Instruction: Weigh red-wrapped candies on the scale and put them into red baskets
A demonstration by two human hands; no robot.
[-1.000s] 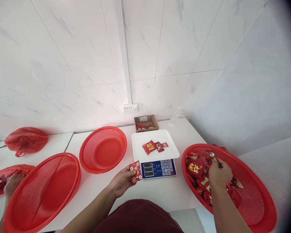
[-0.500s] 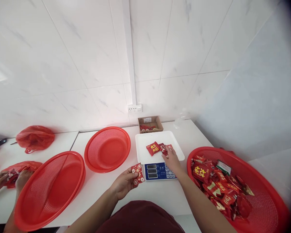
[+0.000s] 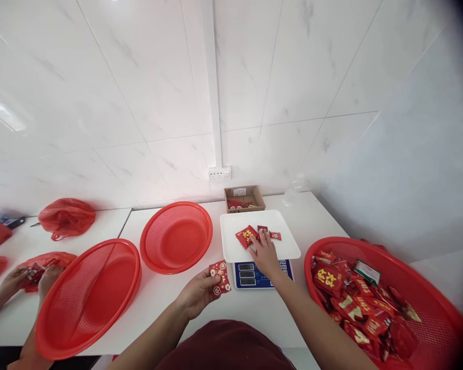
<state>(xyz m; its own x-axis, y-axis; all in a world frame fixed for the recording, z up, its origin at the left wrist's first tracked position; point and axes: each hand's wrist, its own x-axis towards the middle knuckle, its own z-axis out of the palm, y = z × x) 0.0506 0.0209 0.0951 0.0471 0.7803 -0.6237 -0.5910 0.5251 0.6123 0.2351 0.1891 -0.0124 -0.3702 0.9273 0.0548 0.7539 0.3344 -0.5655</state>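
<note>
My left hand (image 3: 200,292) holds a red patterned packet (image 3: 220,278) between thumb and fingers, just left of the blue scale (image 3: 250,276). My right hand (image 3: 265,255) lies over the scale's white tray (image 3: 231,222), its fingers spread and touching the red packets there. Under and beside the fingertips are a larger red packet with yellow characters (image 3: 246,236), a dark red packet (image 3: 261,229) and a small red packet (image 3: 275,236). Whether the fingers grip any of them is not visible; they look apart.
A red basket of packets (image 3: 428,288) stands at the right. Two red baskets (image 3: 177,237) (image 3: 100,288) sit left of the scale. Behind it is a cardboard box (image 3: 245,198). At the far left another person's hands (image 3: 17,280) work at a red bag (image 3: 67,218).
My right hand has shifted left across the tray and its fingers have spread. The small packet at the right now lies uncovered. My left hand still holds its packet.
</note>
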